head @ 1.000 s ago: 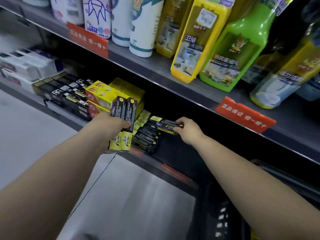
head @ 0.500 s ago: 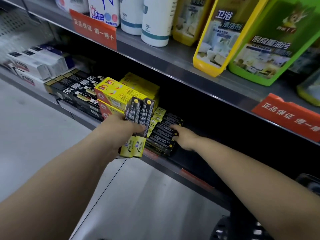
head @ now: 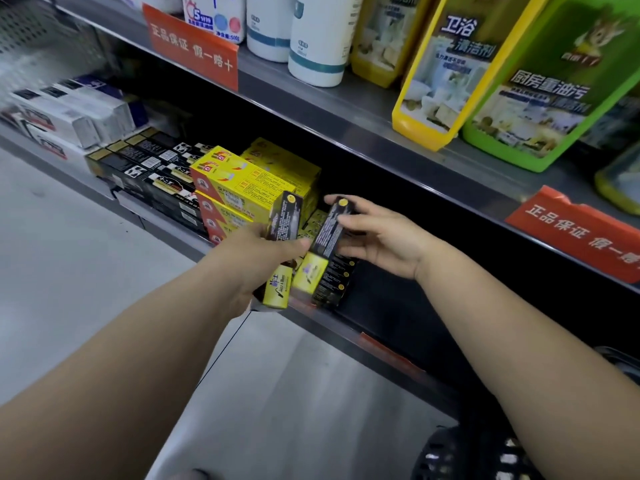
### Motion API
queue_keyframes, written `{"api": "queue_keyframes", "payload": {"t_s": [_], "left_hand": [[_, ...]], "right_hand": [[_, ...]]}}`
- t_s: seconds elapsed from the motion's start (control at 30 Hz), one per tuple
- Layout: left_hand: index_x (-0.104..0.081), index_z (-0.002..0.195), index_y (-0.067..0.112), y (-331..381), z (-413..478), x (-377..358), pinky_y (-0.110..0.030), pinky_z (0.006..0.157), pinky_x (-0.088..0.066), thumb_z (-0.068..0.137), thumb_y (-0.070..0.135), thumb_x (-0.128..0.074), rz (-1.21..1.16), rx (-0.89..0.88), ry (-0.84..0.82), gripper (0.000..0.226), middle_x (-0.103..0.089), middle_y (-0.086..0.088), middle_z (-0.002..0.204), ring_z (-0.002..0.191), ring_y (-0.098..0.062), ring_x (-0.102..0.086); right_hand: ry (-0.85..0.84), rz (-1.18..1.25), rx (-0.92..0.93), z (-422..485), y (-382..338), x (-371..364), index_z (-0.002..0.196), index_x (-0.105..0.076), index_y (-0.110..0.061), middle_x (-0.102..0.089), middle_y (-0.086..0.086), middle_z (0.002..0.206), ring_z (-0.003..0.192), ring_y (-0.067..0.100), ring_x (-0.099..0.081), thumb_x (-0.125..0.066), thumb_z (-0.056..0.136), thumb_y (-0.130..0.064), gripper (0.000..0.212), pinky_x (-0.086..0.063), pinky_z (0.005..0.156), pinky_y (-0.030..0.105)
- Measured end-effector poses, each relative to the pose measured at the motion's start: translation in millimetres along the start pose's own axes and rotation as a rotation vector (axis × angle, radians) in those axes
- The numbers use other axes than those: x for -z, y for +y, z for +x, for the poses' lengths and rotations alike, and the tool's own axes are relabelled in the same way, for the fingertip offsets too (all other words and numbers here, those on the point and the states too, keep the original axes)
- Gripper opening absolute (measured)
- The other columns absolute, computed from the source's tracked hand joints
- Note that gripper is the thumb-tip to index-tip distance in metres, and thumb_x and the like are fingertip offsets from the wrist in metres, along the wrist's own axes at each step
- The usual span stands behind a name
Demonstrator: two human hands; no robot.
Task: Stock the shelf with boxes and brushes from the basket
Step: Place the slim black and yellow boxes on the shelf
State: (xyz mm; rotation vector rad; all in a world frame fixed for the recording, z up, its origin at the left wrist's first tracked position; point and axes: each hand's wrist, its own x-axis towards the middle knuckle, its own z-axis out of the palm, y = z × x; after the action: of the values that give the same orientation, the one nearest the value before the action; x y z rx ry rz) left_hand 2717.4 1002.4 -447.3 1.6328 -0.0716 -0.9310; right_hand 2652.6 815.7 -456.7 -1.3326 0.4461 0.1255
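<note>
My left hand [head: 263,251] grips a slim black-and-yellow box [head: 282,251] upright in front of the lower shelf [head: 391,355]. Right beside it my right hand [head: 377,237] pinches a second black-and-yellow box [head: 325,244], thumb on its front and fingers behind it. The two boxes stand side by side, just apart. A stack of the same black boxes [head: 334,282] lies on the shelf behind them, mostly hidden. The black basket [head: 460,455] shows at the bottom right, under my right forearm.
Yellow boxes [head: 242,188] are stacked left of my hands, with long black boxes [head: 149,168] and white boxes [head: 69,116] further left. The upper shelf carries white bottles [head: 315,39], a yellow bottle [head: 446,71] and a green bottle [head: 550,88]. Red price tags [head: 194,50] hang from its edge.
My right hand left the stack on the shelf, came back to my left hand and took hold of one of the two boxes held there. The view moved closer.
</note>
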Motion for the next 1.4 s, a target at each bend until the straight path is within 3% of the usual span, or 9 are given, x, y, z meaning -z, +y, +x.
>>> {"api": "queue_keyframes", "payload": {"t_s": [0.17,0.3,0.43,0.7,0.87,1.0,1.13,1.23,1.4], "left_hand": [[-0.05,0.128,0.016,-4.3,12.0,7.4,-0.038,0.075,-0.05,0.08,0.026,-0.073,0.077,0.023,0.051,0.054,-0.062,-0.012,0.111,0.102,-0.031,-0.059],[-0.043,0.138,0.017,-3.1,17.6,11.9,-0.045,0.089,-0.049,0.079,0.02,-0.073,0.076,0.027,0.079,0.067,-0.058,-0.013,0.122,0.11,-0.035,-0.056],[-0.05,0.118,0.008,-3.4,19.1,13.3,-0.04,0.083,-0.05,0.079,0.013,-0.073,0.05,0.011,0.067,0.046,-0.064,-0.01,0.103,0.097,-0.028,-0.062],[-0.052,0.12,0.007,-3.2,16.9,10.5,-0.052,0.098,-0.045,0.072,0.023,-0.079,0.129,0.027,0.074,0.057,-0.06,-0.017,0.117,0.111,-0.034,-0.056],[-0.053,0.128,0.009,-4.7,16.5,10.6,-0.04,0.088,-0.047,0.076,0.03,-0.076,0.257,0.016,0.062,0.061,-0.06,-0.014,0.118,0.108,-0.03,-0.056],[-0.056,0.128,0.015,-3.7,13.4,9.5,-0.035,0.082,-0.046,0.08,0.032,-0.072,0.356,-0.051,-0.03,0.054,-0.063,-0.008,0.118,0.106,-0.024,-0.058],[-0.06,0.123,0.019,-6.1,8.0,4.6,-0.025,0.075,-0.051,0.081,0.03,-0.071,0.497,-0.185,-0.123,0.045,-0.064,0.005,0.111,0.097,-0.015,-0.061],[-0.05,0.132,0.024,-7.9,8.0,6.8,-0.021,0.077,-0.037,0.077,0.029,-0.075,0.624,-0.275,-0.055,0.06,-0.052,0.009,0.118,0.104,-0.008,-0.046],[-0.04,0.14,0.022,-11.4,10.2,9.5,-0.026,0.088,-0.035,0.082,0.025,-0.071,0.625,-0.292,-0.009,0.065,-0.046,0.002,0.143,0.126,-0.02,-0.045]], "right_hand": [[0.469,0.088,0.017,17.6,17.0,43.8,0.111,-0.056,-0.008,-0.06,0.006,0.108,0.091,0.014,-0.061,-0.059,0.091,-0.013,0.02,-0.057,0.073,0.02],[0.64,-0.414,-0.088,38.4,46.8,61.0,0.128,-0.046,-0.009,-0.056,0.008,0.121,0.108,0.02,-0.055,-0.056,0.093,-0.03,0.042,-0.049,0.092,0.031],[0.541,-0.834,-0.145,56.7,72.6,56.8,0.127,-0.047,-0.008,-0.055,0.013,0.122,0.1,0.021,-0.05,-0.053,0.095,-0.031,0.04,-0.036,0.079,0.024],[0.372,-1.189,-0.194,55.1,73.9,46.4,0.143,-0.033,-0.02,-0.037,0.014,0.142,0.127,0.03,-0.04,-0.047,0.098,-0.025,0.047,-0.036,0.105,0.035],[0.106,-1.02,0.151,26.1,15.7,18.7,0.144,-0.021,-0.038,-0.028,0.008,0.146,0.127,0.02,-0.037,-0.078,0.074,-0.023,0.091,-0.036,0.098,0.024],[-0.09,-1.049,0.349,2.1,-3.3,-11.8,0.128,-0.03,-0.053,-0.031,-0.004,0.137,0.123,0.007,-0.035,-0.081,0.071,-0.024,0.082,-0.029,0.093,0.002],[-0.049,-1.149,0.438,-9.1,-0.6,-17.4,0.107,-0.063,-0.021,-0.055,-0.004,0.105,0.098,0.009,-0.053,-0.08,0.072,-0.02,0.039,-0.041,0.083,0.015],[0.033,-1.198,0.258,-12.7,4.5,0.4,0.1,-0.056,-0.021,-0.06,-0.009,0.09,0.081,0.008,-0.057,-0.076,0.077,-0.026,0.031,-0.044,0.068,0.021],[0.322,-1.138,0.041,-0.9,22.4,47.6,0.114,-0.048,-0.018,-0.058,0.002,0.101,0.086,0.017,-0.054,-0.055,0.093,-0.03,0.026,-0.039,0.072,0.026]]}}
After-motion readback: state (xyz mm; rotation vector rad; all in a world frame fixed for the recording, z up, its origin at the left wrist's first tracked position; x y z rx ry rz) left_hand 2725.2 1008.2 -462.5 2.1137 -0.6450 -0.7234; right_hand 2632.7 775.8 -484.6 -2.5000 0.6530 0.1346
